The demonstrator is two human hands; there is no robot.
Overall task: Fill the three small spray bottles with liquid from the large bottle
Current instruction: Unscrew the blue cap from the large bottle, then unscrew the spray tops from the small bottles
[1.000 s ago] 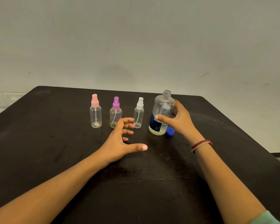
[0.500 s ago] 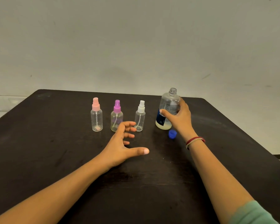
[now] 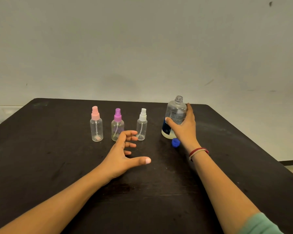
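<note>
the right grip (image 3: 184,130) is curled round the large bottle (image 3: 175,114), thumb across the label, fingers behind. the bottle is upright and uncapped at about 1 o'clock on the dark surface (image 3: 41,157), with a little pale liquid at its bottom. its blue cap (image 3: 175,142) lies just at its 6 o'clock. the left grip (image 3: 123,152) is wide open and holds nothing, fingers spread and loosely bent, thumb pointing to 3 o'clock. beyond it, from 11 to 12 o'clock, stand three spray bottles in a row, apart and capped: pink-topped (image 3: 96,125), purple-topped (image 3: 117,125), white-topped (image 3: 142,125). the fingertips overlap the purple one's base.
</note>
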